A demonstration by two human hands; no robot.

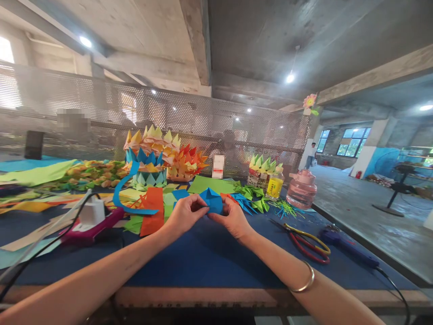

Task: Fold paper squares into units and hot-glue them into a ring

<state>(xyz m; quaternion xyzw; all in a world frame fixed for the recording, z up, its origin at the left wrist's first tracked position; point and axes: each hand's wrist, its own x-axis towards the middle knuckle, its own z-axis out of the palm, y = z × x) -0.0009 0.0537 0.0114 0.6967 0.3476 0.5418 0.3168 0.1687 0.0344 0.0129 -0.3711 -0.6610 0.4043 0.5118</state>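
Note:
A folded blue paper piece (214, 203) with a pointed top is held up over the dark blue table by both hands. My left hand (190, 211) pinches its left side between thumb and fingers. On the opposite side, my right hand (234, 217) grips the paper, its fingers partly hidden behind it. An orange paper sheet (152, 212) and a curled blue paper strip (118, 194) lie left of my left hand. Beyond my right hand are a pile of blue folded pieces (244, 203) and green folded pieces (255, 194).
Scissors (307, 243) and a corded blue tool (350, 246) lie at right. A pink jug (301, 189) and yellow-labelled bottle (274, 186) stand behind. A magenta power strip (91, 232) with cables sits left. Paper crowns (149, 174) stand before a perforated screen (189, 117).

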